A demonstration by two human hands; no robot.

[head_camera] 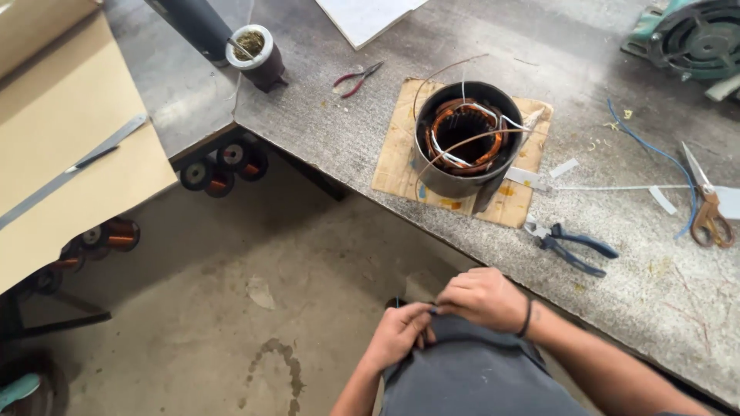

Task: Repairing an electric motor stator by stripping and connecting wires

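At the edge of a grey workbench (pixel 339 131), we hold both hands low against our lap, below the table line: our left hand (pixel 398 333) and right hand (pixel 484 298) meet fingertip to fingertip, both curled tight around something thin and dark pinched between them, too small for us to say whether it is wire, sleeve or cord. On the bench above stands the motor stator (pixel 465 140), upright on a cardboard sheet (pixel 397 166), its copper windings exposed and loose leads arching over the rim, well apart from our hands. Blue-handled pliers (pixel 574 248) lie nearest, just beyond the right wrist; scissors (pixel 705 204), a blue wire (pixel 659 154) and red-handled cutters (pixel 356 78) lie farther off, and spools of copper wire (pixel 223 166) sit under the bench. To do this fine work well, we judge it best to keep both pinches close together, elbows braced against the body, pulling evenly so the thin piece neither kinks nor slips, and to bring it up into better light if detail matters.
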